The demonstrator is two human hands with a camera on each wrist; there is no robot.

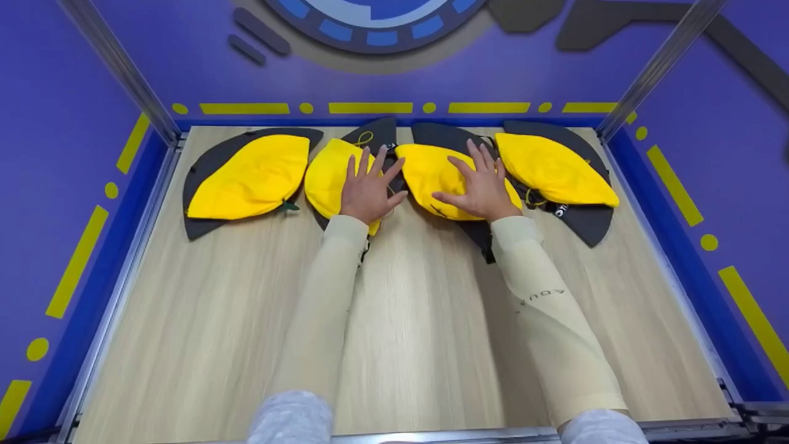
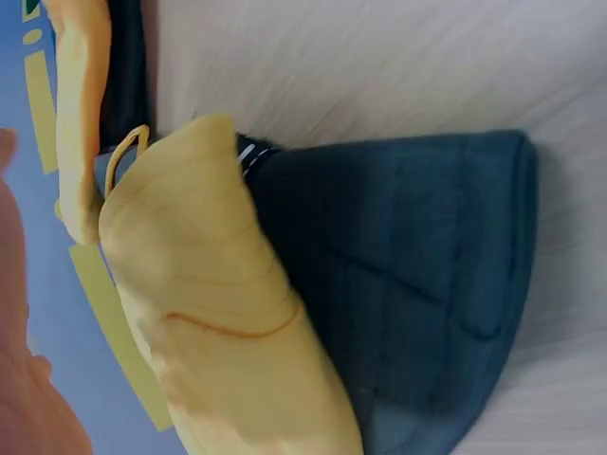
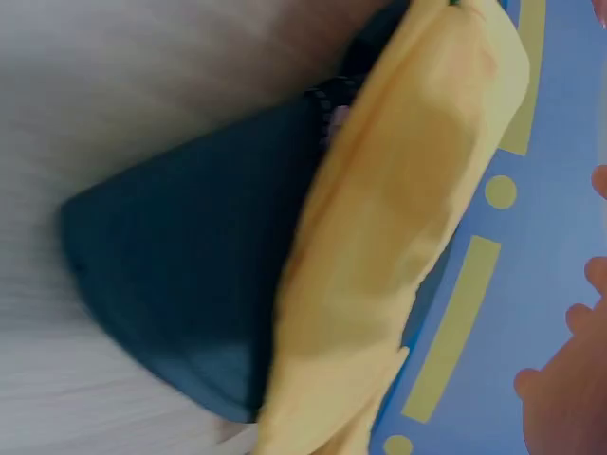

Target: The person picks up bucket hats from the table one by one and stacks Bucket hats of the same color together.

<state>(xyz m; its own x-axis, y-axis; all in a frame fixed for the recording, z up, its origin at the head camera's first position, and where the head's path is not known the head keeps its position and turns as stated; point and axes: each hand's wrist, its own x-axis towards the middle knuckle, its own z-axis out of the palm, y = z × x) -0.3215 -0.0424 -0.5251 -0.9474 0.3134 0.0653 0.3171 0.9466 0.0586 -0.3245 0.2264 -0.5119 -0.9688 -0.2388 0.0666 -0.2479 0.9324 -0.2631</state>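
Several hats with yellow crowns and dark grey brims lie flattened in a row. My left hand (image 1: pixel 368 192), fingers spread, is over the middle-left hat (image 1: pixel 323 179), hiding part of its crown. Over the middle-right hat (image 1: pixel 425 169) is my right hand (image 1: pixel 484 188), thumb and fingers also spread. Neither hand has anything gripped. In the left wrist view, fingers (image 2: pixel 14 284) show at the left edge, beside a hat's yellow cloth (image 2: pixel 218 284). Fingertips (image 3: pixel 593 327) appear at the right edge of the right wrist view, apart from the yellow hat there (image 3: pixel 389 209).
The leftmost hat (image 1: pixel 253 179) has a small green tip at its lower edge. At the far right, another hat (image 1: pixel 555 169) has cords and a white-lettered tag. Blue walls (image 1: pixel 431 80) and metal rails (image 1: pixel 117 290) border the wooden tabletop (image 1: pixel 419 333).
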